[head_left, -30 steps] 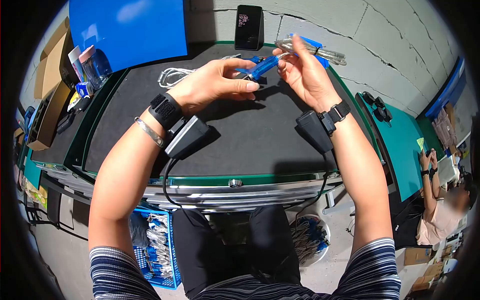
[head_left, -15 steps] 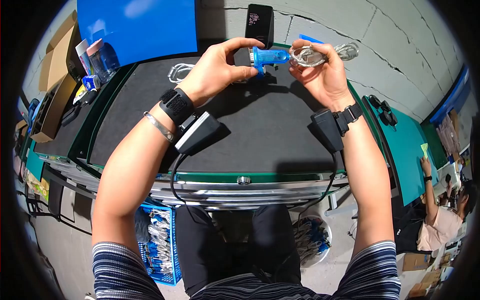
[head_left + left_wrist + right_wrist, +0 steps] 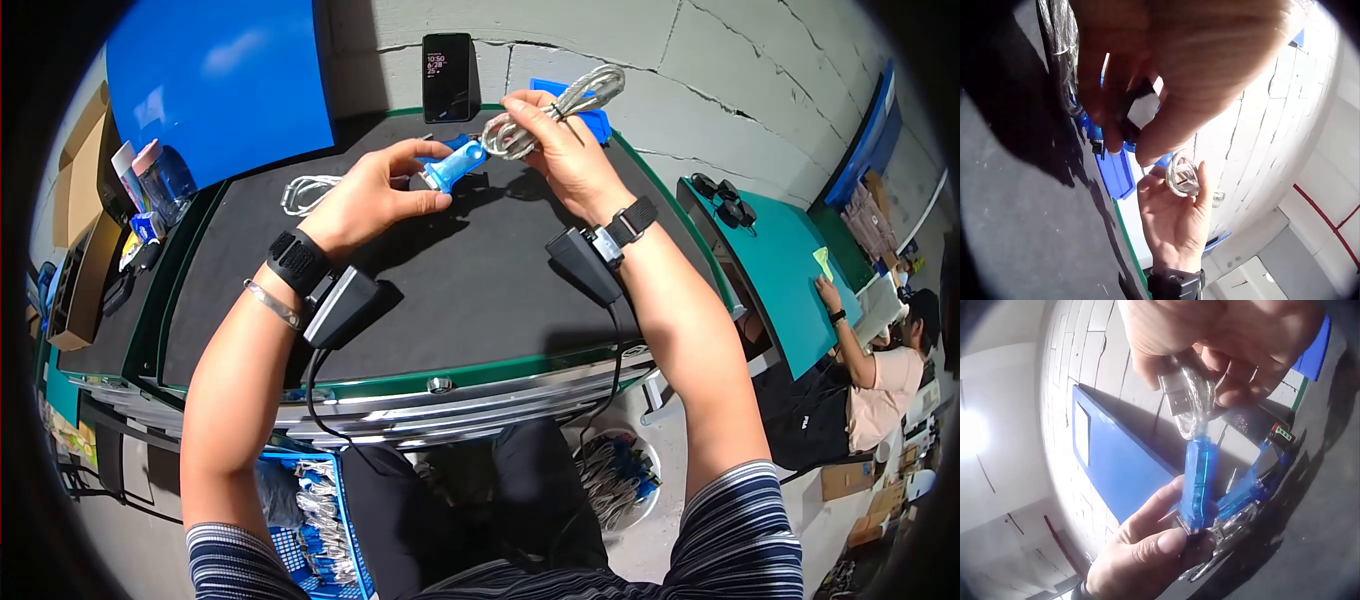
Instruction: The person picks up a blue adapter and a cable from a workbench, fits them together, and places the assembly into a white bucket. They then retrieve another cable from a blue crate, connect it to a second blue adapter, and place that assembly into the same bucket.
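My left hand (image 3: 365, 200) pinches the end of a blue see-through cable connector (image 3: 460, 166) between thumb and fingers. In the right wrist view this connector (image 3: 1199, 478) stands upright, its lower end in the left fingers. The right hand (image 3: 575, 165) holds the coiled clear-silver cable (image 3: 512, 138) that comes out of the connector, a black tie around the coil. A USB plug (image 3: 1177, 402) shows at the coil beside the right fingers. Behind the left hand, on the dark mat (image 3: 440, 290), lies another blue connector (image 3: 1250, 490) with a green terminal block (image 3: 1282, 432).
Another silver cable coil (image 3: 308, 193) lies left on the mat. A phone (image 3: 447, 78) leans on the wall near a blue tray (image 3: 597, 124) and blue panel (image 3: 220, 100). Below are a blue basket (image 3: 350, 520) and white bucket (image 3: 652, 470) of cables. Another person (image 3: 885, 385) sits right.
The connector was tilted, then turned level with its broad side up, and is tilted again now. The right hand has turned the coil toward the upright. The head view has shifted.
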Demonstrator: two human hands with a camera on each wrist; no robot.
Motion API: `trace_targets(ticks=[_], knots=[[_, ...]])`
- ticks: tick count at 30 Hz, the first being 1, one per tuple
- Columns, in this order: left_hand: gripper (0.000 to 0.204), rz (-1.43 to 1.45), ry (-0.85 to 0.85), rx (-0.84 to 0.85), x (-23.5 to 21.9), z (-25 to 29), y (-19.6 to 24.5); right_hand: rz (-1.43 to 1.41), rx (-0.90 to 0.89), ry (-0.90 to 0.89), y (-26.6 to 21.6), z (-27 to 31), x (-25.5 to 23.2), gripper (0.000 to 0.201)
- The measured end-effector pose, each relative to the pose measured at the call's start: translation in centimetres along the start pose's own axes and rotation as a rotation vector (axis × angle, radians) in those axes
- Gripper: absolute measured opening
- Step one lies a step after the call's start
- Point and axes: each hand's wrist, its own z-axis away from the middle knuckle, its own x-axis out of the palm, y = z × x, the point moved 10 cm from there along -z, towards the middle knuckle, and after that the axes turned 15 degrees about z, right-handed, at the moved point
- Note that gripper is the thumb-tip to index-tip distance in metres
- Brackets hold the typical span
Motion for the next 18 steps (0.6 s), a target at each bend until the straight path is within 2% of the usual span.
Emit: trace_targets(ticks=[2, 9, 12, 14, 18], knots=[[0.053, 0.017, -0.008, -0.025, -0.1, 0.0, -0.5, 0.047, -0.071, -0.028, -0.3, -0.2, 0.4, 0.034], [0.053, 0.0, -0.037, -0.038, 0.2, 0.1, -0.5, 0.059, -0.098, -0.039, -0.5, -0.2, 0.5, 0.033], [0.054, 0.057, -0.089, -0.095, 0.8, 0.2, -0.9, 0.058, -0.078, -0.018, -0.2, -0.2, 0.4, 0.033], [0.053, 0.034, -0.11, -0.118, 1.0, 0.3, -1.2, 0.167, -0.085, -0.002, 0.0, -0.4, 0.1, 0.035], [0.053, 0.187, -0.163, -0.16, 2.1, 0.7, -1.1, 0.009, -0.058, -0.019, 0.5, -0.3, 0.4, 0.035]])
